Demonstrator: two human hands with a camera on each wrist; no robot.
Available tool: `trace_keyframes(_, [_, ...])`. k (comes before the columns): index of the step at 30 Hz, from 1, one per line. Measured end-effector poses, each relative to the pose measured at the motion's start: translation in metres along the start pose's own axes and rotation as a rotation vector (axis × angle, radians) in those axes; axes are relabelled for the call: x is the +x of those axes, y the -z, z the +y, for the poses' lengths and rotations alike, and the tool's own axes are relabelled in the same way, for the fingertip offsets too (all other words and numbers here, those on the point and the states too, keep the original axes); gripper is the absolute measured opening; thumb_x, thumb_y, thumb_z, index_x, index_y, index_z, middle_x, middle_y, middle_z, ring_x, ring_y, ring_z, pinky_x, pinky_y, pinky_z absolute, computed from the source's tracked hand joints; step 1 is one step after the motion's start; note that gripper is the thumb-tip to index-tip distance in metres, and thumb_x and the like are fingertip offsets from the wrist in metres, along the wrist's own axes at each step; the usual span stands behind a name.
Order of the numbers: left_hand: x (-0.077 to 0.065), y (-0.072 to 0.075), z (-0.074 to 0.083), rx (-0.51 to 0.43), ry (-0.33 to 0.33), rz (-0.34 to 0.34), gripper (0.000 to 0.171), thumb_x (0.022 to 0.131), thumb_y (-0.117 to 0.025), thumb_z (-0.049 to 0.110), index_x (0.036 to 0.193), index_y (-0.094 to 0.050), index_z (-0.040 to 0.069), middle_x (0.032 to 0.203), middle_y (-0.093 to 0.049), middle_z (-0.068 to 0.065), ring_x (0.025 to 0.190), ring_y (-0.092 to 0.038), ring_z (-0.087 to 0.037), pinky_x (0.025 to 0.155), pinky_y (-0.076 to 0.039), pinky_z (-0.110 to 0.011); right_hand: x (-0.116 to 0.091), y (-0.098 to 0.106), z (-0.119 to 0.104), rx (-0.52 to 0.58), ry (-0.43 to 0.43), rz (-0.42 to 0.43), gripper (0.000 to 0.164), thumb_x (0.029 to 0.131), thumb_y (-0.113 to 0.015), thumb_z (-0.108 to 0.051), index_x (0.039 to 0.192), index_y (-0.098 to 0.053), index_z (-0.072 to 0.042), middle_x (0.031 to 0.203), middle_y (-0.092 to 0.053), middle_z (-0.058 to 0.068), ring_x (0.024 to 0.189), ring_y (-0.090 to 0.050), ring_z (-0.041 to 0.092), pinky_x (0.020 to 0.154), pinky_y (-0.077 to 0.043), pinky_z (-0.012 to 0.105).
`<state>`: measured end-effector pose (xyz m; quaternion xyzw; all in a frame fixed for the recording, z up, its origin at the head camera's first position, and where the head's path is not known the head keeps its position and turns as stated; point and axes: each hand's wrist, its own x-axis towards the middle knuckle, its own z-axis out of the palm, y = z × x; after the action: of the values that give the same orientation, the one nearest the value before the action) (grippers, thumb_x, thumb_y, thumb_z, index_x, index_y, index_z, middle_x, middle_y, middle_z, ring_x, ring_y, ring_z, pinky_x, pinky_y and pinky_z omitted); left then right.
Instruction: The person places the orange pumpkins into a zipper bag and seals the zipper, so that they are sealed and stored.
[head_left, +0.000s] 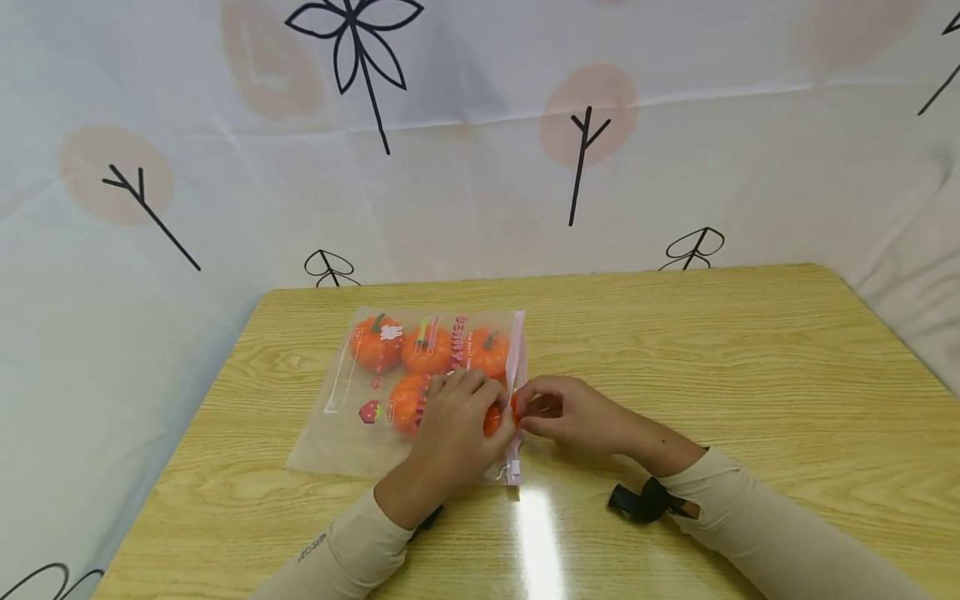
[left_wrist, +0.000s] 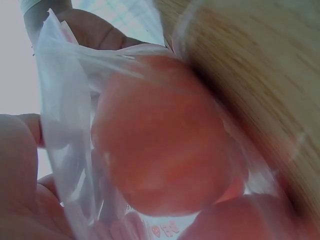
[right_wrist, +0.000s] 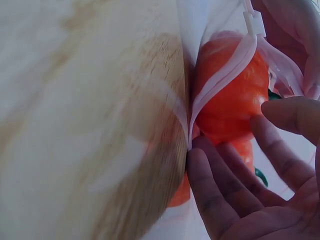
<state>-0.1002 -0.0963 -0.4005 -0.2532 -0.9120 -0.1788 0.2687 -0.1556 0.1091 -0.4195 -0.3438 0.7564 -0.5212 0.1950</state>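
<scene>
A clear zipper bag (head_left: 345, 446) with a pink zip edge lies on the table, several orange toy pumpkins (head_left: 377, 346) with green stems inside it. My left hand (head_left: 463, 417) holds the upper film at the bag's mouth, its fingers bent over the zip edge. Through the plastic, the left wrist view has a large orange pumpkin (left_wrist: 160, 135) close up. At the mouth, on the right, my right hand (head_left: 566, 412) touches a pumpkin (right_wrist: 230, 95) with its fingertips, its fingers fairly straight in the right wrist view. A white slider (right_wrist: 255, 23) sits on the zip strip.
The wood-grain table (head_left: 712, 350) reaches out to both sides. A pale cloth (head_left: 480, 192) printed with plant drawings hangs behind it. Dark wrist-worn cameras (head_left: 641, 502) sit under the sleeves, near the tabletop.
</scene>
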Motion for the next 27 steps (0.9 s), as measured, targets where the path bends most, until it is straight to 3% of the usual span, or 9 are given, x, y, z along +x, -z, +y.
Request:
trace_keyframes(7, [0.0,0.001,0.0,-0.008,0.004,-0.005,0.006,0.084,-0.07,0.021,0.083,-0.065,0.018,0.082,-0.057,0.005,0.079,-0.052,-0.015,0.075,-0.035,-0.034,-0.002,0.001,0.002,-0.043,0.075,-0.064,0.018,0.097,-0.062,-0.012,0.113,-0.07,-0.011,0.119,-0.068,0.006,0.112,-0.061,0.01,0.098,-0.052,0.032])
trace_keyframes(16, [0.0,0.0,0.001,0.004,0.002,-0.012,0.006,0.084,-0.07,0.019,0.083,-0.065,0.017,0.082,-0.058,0.004,0.078,-0.052,-0.015,0.074,-0.037,-0.033,-0.005,0.004,-0.001,-0.152,0.059,-0.155,0.029,0.099,-0.059,-0.015,0.127,-0.068,-0.011,0.148,-0.052,0.013,0.141,-0.044,0.036,0.109,-0.043,0.049])
trace_keyframes(21, [0.0,-0.001,0.0,0.013,-0.016,0.011,0.006,0.085,-0.069,0.019,0.081,-0.064,0.018,0.08,-0.057,0.005,0.076,-0.051,-0.014,0.072,-0.036,-0.031,-0.008,0.004,-0.004,-0.283,0.087,-0.228,0.035,0.101,-0.055,-0.015,0.135,-0.063,-0.016,0.153,-0.045,0.009,0.144,-0.039,0.033,0.115,-0.033,0.056])
trace_keyframes(27, [-0.001,-0.001,0.001,0.002,-0.006,0.006,0.007,0.085,-0.069,0.02,0.081,-0.063,0.019,0.08,-0.057,0.005,0.077,-0.05,-0.014,0.072,-0.034,-0.031,-0.01,0.002,-0.005,-0.363,0.115,-0.242,0.038,0.104,-0.05,-0.017,0.141,-0.056,-0.015,0.155,-0.042,0.01,0.145,-0.037,0.034,0.115,-0.033,0.056])
